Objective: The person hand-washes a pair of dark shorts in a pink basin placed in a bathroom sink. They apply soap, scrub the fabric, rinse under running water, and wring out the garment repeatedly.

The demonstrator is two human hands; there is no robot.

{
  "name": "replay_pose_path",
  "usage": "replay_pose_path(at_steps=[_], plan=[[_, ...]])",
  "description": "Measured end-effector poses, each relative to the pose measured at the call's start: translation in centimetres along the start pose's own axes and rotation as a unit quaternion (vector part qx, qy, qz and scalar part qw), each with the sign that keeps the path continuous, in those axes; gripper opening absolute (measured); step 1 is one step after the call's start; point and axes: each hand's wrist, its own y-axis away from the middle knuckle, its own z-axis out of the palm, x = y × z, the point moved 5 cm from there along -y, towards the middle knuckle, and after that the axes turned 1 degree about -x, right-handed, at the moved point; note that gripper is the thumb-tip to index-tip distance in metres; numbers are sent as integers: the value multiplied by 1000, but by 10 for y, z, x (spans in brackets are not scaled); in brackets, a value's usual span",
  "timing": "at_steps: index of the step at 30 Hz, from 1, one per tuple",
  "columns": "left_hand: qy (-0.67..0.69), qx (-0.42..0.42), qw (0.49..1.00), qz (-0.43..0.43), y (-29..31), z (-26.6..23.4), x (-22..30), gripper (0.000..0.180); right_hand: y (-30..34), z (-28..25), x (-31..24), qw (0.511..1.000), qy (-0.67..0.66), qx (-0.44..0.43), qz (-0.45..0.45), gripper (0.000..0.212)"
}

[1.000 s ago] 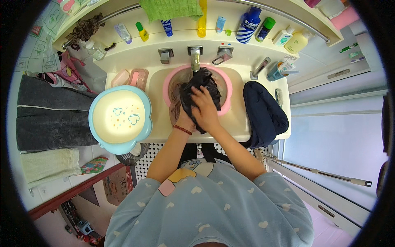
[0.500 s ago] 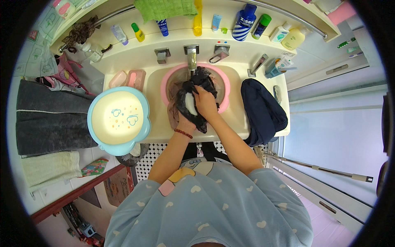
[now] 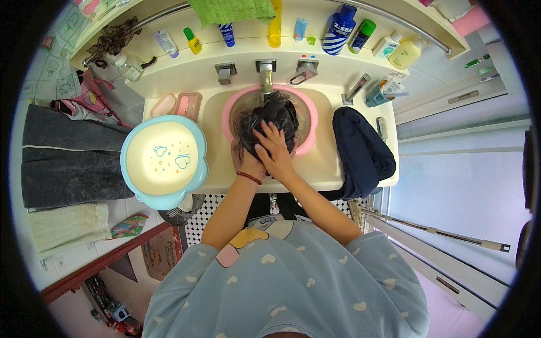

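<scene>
A bunched wet black cloth [image 3: 276,115], thin and partly sheer, lies over the pink-rimmed basin [image 3: 313,121] under the faucet [image 3: 266,79]. My right hand [image 3: 273,149] rests on top of it, fingers stretched and apart. Below it, my left hand [image 3: 251,164], with a red bead bracelet [image 3: 248,178] at the wrist, holds the cloth from underneath; its fingers are hidden by the fabric. Brownish sheer fabric [image 3: 238,147] hangs at the basin's near left rim. Whatever else is inside the basin is mostly covered.
At left, a light blue-rimmed basin [image 3: 202,169] overhangs the counter, near a pink soap dish [image 3: 188,107]. Folded navy clothing [image 3: 360,149] drapes over the right edge. Bottles and tubes, including a blue striped bottle [image 3: 338,31], line the back shelf beneath a metal rail [image 3: 420,36].
My right hand has shifted left and down and its fingers have spread over the cloth. The white patch that showed on the cloth is out of sight. The black cloth is bunched further into the basin.
</scene>
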Motion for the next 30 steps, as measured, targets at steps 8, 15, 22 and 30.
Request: replay_pose_path(at_steps=[8,15,22,30], plan=[[24,41,997,68,5,22,4,41,-37,-13,37,991,19,74,114,37],[13,-61,996,65,8,-6,33,42,-20,-40,46,972,158,137,106,44],[-110,95,987,63,-1,-14,4,30,-13,2,-5,988,-54,87,114,44],[41,-32,997,48,-35,-33,3,32,-12,-5,2,760,-600,83,233,46]])
